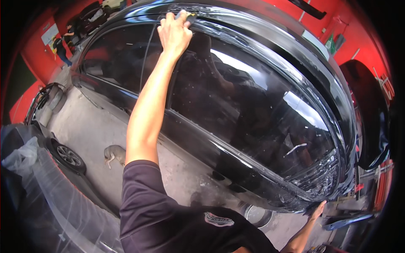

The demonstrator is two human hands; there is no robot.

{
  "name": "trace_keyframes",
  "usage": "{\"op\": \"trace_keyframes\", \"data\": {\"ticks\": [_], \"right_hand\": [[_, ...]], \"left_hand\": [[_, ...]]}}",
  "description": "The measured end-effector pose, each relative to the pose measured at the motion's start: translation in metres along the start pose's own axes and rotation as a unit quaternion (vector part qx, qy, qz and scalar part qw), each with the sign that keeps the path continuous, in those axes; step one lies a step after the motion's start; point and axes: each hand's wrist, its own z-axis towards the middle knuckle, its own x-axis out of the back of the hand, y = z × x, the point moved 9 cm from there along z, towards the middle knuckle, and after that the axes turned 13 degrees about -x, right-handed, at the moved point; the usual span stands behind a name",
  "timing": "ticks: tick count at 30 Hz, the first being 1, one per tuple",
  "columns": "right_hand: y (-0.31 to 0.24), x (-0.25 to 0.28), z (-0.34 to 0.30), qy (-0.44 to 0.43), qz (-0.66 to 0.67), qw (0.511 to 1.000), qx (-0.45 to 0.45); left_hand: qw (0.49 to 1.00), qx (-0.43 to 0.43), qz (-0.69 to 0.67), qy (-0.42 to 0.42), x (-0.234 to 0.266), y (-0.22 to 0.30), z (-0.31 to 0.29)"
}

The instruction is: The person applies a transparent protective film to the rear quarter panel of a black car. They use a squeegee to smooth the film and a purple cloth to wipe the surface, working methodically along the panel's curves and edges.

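Note:
A glossy black car (190, 133) fills the middle, seen along its side. My left arm stretches across the side windows to the roof edge. There my left hand (175, 33) is closed on a small dark pad with a yellow part (192, 18), pressed to the black roof edge; most of the pad is hidden by the fingers. Whitish wet smears (219, 31) run along the roof rail. At lower right my right hand (318, 211) rests by the car's corner, fingers stretched out, holding nothing I can see. Similar smears cover the window's corner (316, 181) near it.
Another car with a dark wheel (67, 156) stands at left, partly under clear plastic sheeting (63, 202). A dog (114, 155) lies on the concrete floor between the cars. A person (61, 50) stands far left by a red wall. Dark body panels (367, 109) lean at right.

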Motion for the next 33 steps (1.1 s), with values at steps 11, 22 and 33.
{"op": "trace_keyframes", "data": {"ticks": [11,22,33], "right_hand": [[0.007,-0.011,-0.011,-0.003,0.023,0.998,-0.050],[-0.009,0.015,-0.026,0.052,0.010,0.998,0.022],[0.014,0.006,0.006,0.014,0.006,1.000,0.028]], "left_hand": [[0.996,-0.058,-0.049,-0.037,0.021,0.087,-0.003],[0.947,-0.239,-0.208,0.049,0.058,0.326,-0.034],[0.951,-0.227,-0.209,0.003,0.061,0.360,-0.037]]}}
